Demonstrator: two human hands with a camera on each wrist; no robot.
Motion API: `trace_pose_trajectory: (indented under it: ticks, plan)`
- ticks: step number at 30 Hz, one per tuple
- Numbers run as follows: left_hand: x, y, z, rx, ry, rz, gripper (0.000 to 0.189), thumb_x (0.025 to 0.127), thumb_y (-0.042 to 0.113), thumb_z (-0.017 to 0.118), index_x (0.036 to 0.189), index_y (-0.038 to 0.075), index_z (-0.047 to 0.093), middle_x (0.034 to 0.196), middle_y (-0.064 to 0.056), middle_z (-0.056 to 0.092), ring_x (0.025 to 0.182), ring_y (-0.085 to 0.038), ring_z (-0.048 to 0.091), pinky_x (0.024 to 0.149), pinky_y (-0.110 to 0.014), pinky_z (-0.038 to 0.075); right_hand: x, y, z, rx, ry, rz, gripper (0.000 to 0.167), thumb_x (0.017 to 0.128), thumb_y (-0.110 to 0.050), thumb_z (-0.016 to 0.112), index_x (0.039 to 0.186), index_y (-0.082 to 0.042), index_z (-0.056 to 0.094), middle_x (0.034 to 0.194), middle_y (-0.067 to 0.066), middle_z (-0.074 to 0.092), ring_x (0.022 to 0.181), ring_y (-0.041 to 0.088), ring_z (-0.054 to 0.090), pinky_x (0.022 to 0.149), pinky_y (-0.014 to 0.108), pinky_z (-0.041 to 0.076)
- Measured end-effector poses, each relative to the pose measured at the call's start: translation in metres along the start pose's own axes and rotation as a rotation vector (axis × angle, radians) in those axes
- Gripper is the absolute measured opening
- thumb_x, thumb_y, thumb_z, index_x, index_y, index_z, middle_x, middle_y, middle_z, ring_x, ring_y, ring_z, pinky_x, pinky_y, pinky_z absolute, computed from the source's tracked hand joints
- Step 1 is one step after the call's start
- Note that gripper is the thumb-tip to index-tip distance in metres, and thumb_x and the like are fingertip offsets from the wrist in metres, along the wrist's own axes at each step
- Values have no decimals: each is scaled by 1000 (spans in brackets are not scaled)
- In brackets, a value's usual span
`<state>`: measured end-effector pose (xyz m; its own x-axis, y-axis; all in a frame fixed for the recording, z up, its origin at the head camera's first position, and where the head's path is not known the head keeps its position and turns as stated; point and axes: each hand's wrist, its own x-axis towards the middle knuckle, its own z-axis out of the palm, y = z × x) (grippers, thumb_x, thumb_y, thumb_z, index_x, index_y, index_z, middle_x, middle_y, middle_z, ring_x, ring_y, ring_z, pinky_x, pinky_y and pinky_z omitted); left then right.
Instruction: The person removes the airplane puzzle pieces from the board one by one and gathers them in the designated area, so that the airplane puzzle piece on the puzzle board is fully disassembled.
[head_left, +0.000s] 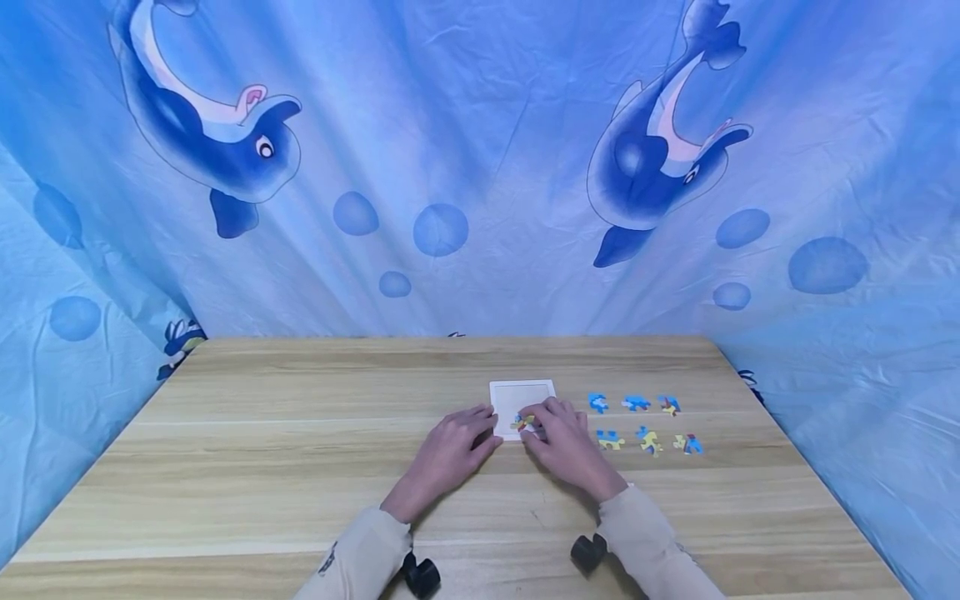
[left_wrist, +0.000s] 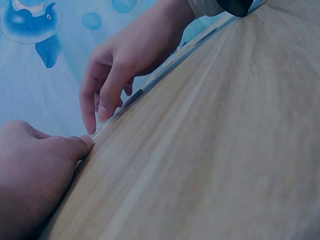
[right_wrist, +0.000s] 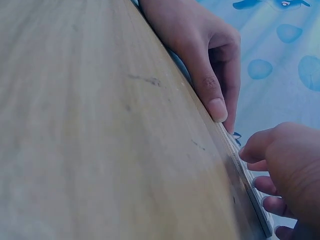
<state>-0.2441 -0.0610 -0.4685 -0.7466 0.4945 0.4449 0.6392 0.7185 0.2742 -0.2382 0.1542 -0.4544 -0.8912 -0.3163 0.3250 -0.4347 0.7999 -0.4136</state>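
A shallow white puzzle tray (head_left: 522, 384) lies on the table with small coloured puzzle pieces (head_left: 519, 423) in its lower part. My left hand (head_left: 452, 450) grips the tray's left side, thumb at the near corner and fingers along the edge. From the right, my right hand (head_left: 567, 443) reaches over the tray. Its thumb and bent index finger pinch at a small yellow piece (head_left: 529, 419), partly hidden under the fingertips. In the left wrist view the right hand (left_wrist: 132, 55) points its fingertips down at the tray, close to the left thumb (left_wrist: 80, 146).
Right of the tray, several loose puzzle pieces lie in two rows, among them a blue piece (head_left: 636, 403) and a yellow piece (head_left: 649, 441). They rest on a wood-grain table (head_left: 300, 433). Behind it hangs a blue dolphin-print curtain (head_left: 480, 125).
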Motion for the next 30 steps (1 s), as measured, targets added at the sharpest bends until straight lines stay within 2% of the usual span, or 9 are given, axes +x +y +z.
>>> trace_pose_trajectory:
  ticks: [15,30]
  plan:
    - [0,-1,1,9,10,7,38,94,37,62,121,10,68,128,-7,62,120,-22,57,101,-42,46,3,-4,1,60,-39,74,18,89,-27,67,106,-20,63,86,-8,48,84,15,39,77,39,29]
    - [0,0,0,3,10,7,39,94,37,62,121,10,68,128,-6,62,121,-21,57,101,-42,47,3,-4,0,68,-41,74,18,90,-26,67,105,-20,59,90,-5,45,86,16,38,76,39,29]
